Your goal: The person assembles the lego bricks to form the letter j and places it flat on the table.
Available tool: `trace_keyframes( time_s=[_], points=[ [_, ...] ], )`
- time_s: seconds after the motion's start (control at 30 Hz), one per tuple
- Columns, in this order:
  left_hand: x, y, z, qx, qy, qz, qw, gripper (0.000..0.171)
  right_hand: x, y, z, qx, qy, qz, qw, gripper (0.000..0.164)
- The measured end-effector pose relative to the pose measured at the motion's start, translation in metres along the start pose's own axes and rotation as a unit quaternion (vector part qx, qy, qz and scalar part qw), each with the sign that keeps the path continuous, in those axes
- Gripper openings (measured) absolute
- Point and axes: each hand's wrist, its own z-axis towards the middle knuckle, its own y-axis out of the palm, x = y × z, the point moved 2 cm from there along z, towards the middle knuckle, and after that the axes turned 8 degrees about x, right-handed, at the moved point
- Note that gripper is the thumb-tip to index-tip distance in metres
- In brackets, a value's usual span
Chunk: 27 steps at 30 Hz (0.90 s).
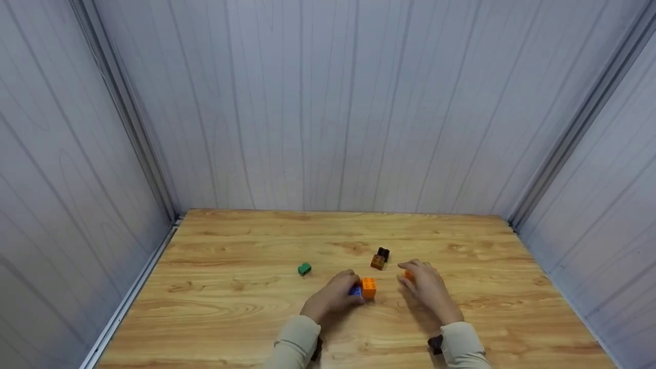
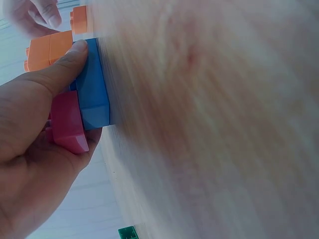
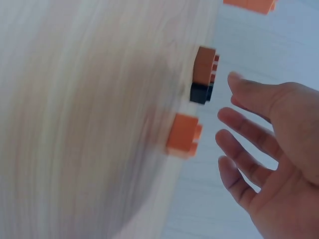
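My left hand [image 1: 333, 295] grips a blue toy building brick [image 2: 94, 89] low at the tabletop, with the thumb along its side. Stacked on the blue brick are an orange brick [image 1: 368, 288] at one end and a magenta brick [image 2: 70, 122] at the other. The magenta one is hidden in the head view. My right hand [image 3: 271, 144] hovers with fingers spread and apart, holding nothing. Close to its fingertips a separate orange brick [image 3: 183, 134] stands on the table, partly covered by the fingers in the head view.
Beyond the hands, a brown brick [image 1: 378, 262] and a black brick [image 1: 383, 252] stand against each other. A small green brick [image 1: 304, 269] lies to the left. The wooden table [image 1: 230, 287] is bounded by pale panel walls at the back and both sides.
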Motion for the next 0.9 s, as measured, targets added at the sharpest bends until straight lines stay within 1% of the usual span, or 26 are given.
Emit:
trace_keyframes(
  time_s=[0.17, 0.3, 0.5, 0.7, 0.9],
  points=[
    [0.000, -0.002, 0.000, -0.005, 0.001, -0.004, 1.0000, 0.036, 0.012, -0.001, 0.001, 0.016, 0.005, -0.003, 1.000, 0.034],
    [-0.001, -0.001, 0.001, -0.009, 0.009, -0.004, 0.9999, 0.036, 0.020, 0.000, 0.000, 0.022, 0.009, -0.007, 1.000, 0.034],
    [-0.002, 0.000, 0.001, -0.013, 0.008, -0.011, 0.9998, 0.035, 0.027, 0.002, 0.000, 0.011, 0.025, -0.001, 1.000, 0.035],
    [-0.001, -0.001, 0.001, -0.016, -0.001, -0.018, 0.9997, 0.033, 0.030, 0.003, -0.001, -0.003, 0.042, 0.014, 0.999, 0.032],
    [-0.002, -0.001, 0.001, -0.018, -0.005, -0.017, 0.9997, 0.033, 0.031, 0.004, -0.001, 0.003, 0.034, 0.014, 0.999, 0.031]
  ],
)
